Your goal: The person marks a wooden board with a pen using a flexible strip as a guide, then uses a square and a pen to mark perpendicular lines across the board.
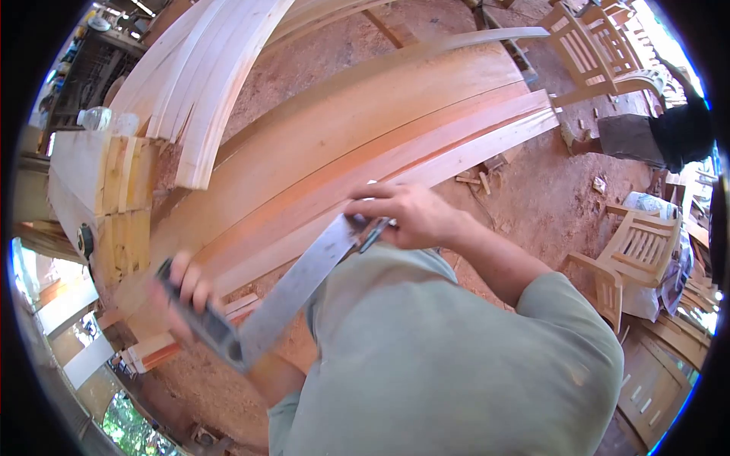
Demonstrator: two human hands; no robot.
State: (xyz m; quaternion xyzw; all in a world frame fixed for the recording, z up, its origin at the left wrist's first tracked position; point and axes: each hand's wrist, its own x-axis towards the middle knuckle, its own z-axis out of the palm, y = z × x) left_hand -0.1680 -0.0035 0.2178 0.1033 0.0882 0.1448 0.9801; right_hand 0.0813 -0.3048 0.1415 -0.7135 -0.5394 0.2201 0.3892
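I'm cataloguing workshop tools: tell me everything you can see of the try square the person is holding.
The try square has a flat, dull grey metal blade joined squarely to a dark stock. It lies slanted over the reddish planks. The left hand grips the stock; the right hand rests on the blade's far end, holding a dark pencil-like tool there.

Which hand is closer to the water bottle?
Left. The left hand grips the handle of the metal square, below the bottle and apart from it. The right hand holds a pencil at the blade's other end, farther away.
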